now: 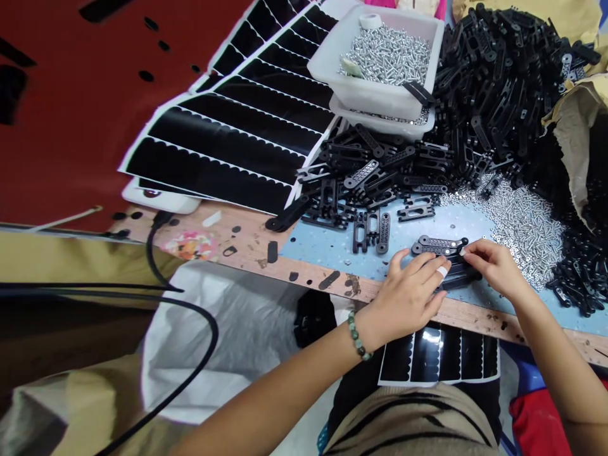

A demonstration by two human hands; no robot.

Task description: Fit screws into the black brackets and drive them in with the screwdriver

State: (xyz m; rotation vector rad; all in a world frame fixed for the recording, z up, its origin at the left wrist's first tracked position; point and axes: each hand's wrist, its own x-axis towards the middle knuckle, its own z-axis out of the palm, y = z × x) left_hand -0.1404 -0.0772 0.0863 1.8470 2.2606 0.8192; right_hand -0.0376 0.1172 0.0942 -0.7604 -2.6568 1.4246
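Observation:
Black plastic brackets (439, 245) with a lattice pattern lie side by side near the table's front edge. My left hand (413, 294) is palm down over their left part, with its thumb and fingers closed around the near ones; a white band wraps one finger. At their right end my right hand (494, 261) pinches something tiny and pale, too small to name. Just beyond and right of that hand spreads a heap of small silver screws and nuts (527, 221). More brackets (370, 232) lie to the left of my hands.
A white bin (375, 95) of screws stands at the back on a second tray. Behind and right rises a big pile of black brackets (494, 82). Small black parts (584, 272) lie far right. Black sticker sheets (228, 139) cover the left; another sheet (437, 354) rests on my lap.

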